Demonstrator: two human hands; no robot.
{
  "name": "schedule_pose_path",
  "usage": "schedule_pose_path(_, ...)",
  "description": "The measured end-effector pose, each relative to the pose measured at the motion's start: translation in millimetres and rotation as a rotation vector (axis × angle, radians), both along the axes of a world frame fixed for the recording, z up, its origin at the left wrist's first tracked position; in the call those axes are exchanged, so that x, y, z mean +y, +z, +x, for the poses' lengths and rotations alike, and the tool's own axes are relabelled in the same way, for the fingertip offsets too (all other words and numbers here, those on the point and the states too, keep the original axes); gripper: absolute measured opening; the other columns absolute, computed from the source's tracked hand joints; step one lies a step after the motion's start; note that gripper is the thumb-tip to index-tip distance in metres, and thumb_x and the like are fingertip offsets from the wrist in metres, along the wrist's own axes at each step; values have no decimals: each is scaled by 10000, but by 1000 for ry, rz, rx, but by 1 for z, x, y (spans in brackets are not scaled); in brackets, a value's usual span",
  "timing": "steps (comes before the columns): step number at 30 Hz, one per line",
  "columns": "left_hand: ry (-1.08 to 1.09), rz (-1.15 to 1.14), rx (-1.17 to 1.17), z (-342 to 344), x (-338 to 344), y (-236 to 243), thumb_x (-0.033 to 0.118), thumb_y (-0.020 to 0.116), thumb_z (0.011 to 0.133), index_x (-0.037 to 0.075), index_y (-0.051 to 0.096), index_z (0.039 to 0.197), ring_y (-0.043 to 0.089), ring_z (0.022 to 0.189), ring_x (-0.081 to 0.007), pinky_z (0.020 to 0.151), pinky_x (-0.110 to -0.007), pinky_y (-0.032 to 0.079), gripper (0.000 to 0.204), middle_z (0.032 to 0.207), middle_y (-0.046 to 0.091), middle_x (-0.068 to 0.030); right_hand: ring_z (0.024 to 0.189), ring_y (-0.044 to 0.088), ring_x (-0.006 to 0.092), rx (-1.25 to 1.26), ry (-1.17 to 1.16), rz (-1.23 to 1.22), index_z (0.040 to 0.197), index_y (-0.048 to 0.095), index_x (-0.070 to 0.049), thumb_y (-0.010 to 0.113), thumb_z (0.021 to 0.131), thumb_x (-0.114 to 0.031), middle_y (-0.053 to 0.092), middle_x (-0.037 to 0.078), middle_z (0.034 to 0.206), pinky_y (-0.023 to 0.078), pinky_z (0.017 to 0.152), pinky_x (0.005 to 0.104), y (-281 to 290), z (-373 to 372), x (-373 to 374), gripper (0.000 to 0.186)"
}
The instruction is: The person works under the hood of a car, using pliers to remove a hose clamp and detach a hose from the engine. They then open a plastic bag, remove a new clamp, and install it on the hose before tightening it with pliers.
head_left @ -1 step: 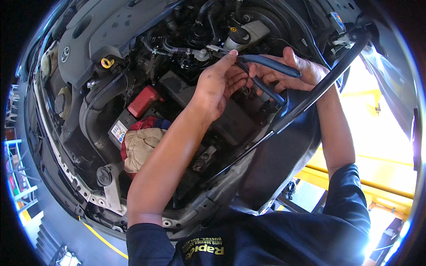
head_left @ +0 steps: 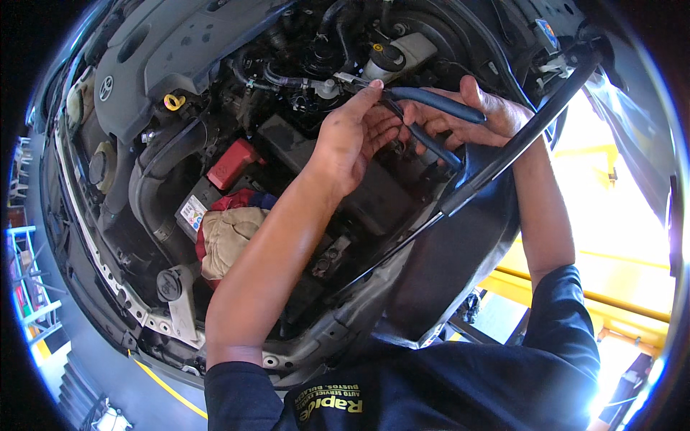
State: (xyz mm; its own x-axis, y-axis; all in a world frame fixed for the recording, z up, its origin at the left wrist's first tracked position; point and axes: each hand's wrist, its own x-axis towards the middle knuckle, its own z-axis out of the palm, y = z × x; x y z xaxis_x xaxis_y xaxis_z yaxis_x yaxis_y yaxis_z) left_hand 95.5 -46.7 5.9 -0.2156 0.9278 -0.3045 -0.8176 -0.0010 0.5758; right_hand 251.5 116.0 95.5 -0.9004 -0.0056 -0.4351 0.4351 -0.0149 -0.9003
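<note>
A pair of pliers with blue handles [head_left: 442, 104] lies across both my hands, its handles spread apart. My left hand [head_left: 348, 140] is closed around the pliers near the pivot, thumb pressed on top. The metal jaws [head_left: 350, 78] point left, beside a pale hose fitting [head_left: 327, 88]. My right hand [head_left: 474, 115] is at the handles, with bent fingers among them and the thumb raised behind the upper one. Part of its grip is hidden by the handles. Just beyond the jaws stands a white fluid reservoir with a black cap [head_left: 388, 57].
A black hood prop [head_left: 517, 151] slants across my right forearm. Below my left forearm lie a beige and red cloth [head_left: 228, 241] and a battery with a red terminal cover [head_left: 233, 163]. The engine cover [head_left: 144, 72] fills the upper left. A dark fender cover [head_left: 453, 266] hangs over the car's edge.
</note>
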Motion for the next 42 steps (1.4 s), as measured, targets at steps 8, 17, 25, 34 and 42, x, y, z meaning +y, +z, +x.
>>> schedule_pose_path(8,-102,-7,-35,4,-2,0,375,677,974,60,670,1026,647,915,-202,864,-341,499,320,936,693,-71,1176,599,306,-60,193,135,1372,568,-46,426,906,-862,579,174,1382,496,979,442,-6,-5,-3,951)
schedule_pose_path(17,-127,-372,174,-5,-49,13,354,597,1033,100,630,1156,608,815,-170,763,-397,543,284,855,576,11,1005,705,172,-7,140,486,1200,633,-46,550,1040,-534,743,76,1088,546,873,351,-12,-13,-2,520)
schedule_pose_path(25,-4,-541,980,-51,-168,70,175,617,1016,28,581,1294,596,724,-145,692,-304,524,316,886,599,-34,870,661,127,232,142,919,1161,648,-34,584,1057,-382,706,47,993,539,797,296,-1,-54,-1,368)
schedule_pose_path(34,-261,-764,1414,-33,-229,52,112,696,931,-15,568,1290,720,967,-329,836,-430,526,401,1032,696,-223,802,650,148,489,61,766,1017,654,-19,586,1064,-338,687,53,839,526,750,341,-13,-202,10,329)
schedule_pose_path(42,-6,-895,1707,-1,-223,38,69,771,822,72,634,1194,624,1121,-402,955,-476,496,396,1172,638,-208,832,684,210,499,-9,679,973,651,10,482,1075,-532,682,105,839,534,790,377,-82,-269,-3,577)
